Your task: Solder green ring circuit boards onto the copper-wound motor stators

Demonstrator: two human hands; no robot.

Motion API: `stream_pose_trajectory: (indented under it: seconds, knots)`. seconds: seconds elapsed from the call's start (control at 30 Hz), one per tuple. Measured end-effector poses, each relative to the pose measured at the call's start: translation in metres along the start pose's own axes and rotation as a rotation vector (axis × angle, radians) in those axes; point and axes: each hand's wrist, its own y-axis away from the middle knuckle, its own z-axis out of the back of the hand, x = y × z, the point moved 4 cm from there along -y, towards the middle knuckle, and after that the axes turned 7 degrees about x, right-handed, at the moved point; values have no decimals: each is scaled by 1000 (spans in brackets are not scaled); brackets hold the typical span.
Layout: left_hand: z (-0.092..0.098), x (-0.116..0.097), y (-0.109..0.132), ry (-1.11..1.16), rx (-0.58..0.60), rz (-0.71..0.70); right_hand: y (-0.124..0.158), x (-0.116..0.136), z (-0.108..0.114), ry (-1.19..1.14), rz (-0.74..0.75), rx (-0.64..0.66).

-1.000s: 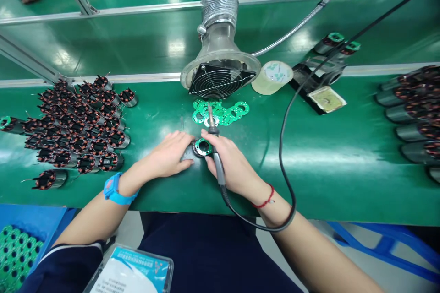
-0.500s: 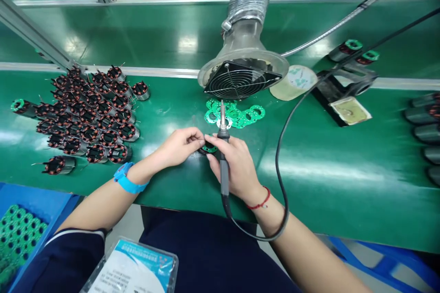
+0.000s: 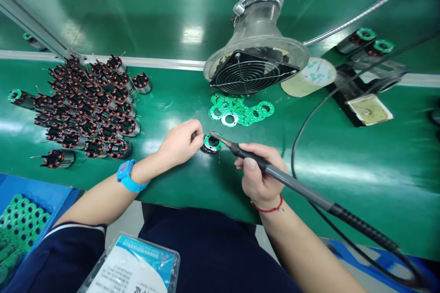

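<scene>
A motor stator (image 3: 208, 150) stands upright on the bench, capped by a green ring-shaped circuit board (image 3: 217, 147). My left hand (image 3: 184, 142) is closed at the stator's left edge, fingers curled against it; the fingertips are partly hidden. In my right hand (image 3: 263, 171) is a soldering iron (image 3: 299, 186), held like a pen. Its thin tip points left and lies over the board's upper edge; whether it touches cannot be made out. Just beyond the stator lies a loose pile of green ring boards (image 3: 242, 112).
Many wound stators (image 3: 87, 107) stand crowded at the left. A fume extractor hood (image 3: 254, 55) hangs above the boards. Behind it are a tape roll (image 3: 309, 78) and an iron stand with a sponge (image 3: 369, 109). The iron's black cable (image 3: 295, 146) loops at the right. A blue bin (image 3: 57, 201) holds green boards.
My right hand has left the stator and moved right, swinging the soldering iron from upright to pointing left over the board. My left hand stays beside the stator. The view has shifted slightly.
</scene>
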Motion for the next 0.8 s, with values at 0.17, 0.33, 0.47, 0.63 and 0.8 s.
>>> stream_pose_trajectory:
  seconds: [0.17, 0.33, 0.47, 0.63, 0.8]
  knots:
    - [-2, 0, 1, -29, -26, -32, 0, 6, 6, -76, 89, -95]
    - [-3, -2, 2, -84, -50, -61, -1, 6, 5, -69, 91, -86]
    - [-3, -4, 2, -156, -64, -98, 0, 1, 3, -60, 28, -76]
    - [-5, -5, 3, -262, -79, -139, -17, 10, -6, -88, 43, 46]
    - [-7, -7, 3, -321, -77, -135, -32, 19, -22, 122, 153, 351]
